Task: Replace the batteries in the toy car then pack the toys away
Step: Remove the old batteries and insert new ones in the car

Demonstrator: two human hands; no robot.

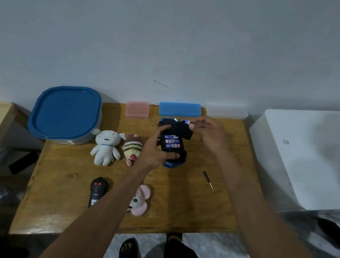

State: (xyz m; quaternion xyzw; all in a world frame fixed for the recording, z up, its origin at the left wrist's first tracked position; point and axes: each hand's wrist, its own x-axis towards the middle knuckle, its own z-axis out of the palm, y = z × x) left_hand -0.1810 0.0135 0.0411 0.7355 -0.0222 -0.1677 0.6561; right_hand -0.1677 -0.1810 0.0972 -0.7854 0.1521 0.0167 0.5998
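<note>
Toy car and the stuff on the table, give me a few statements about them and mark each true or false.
1. The left hand holds the toy car upside down with its battery bay open. True.
2. The bay is empty. False: three batteries sit in it.
3. The right hand pinches a battery above the car. True.
4. The screwdriver is in the right hand. False: it lies on the table, right of the car.
5. The blue tub is open. False: its lid is on.
6. The remote lies near the table's front edge, beside a pink plush. True.
</note>
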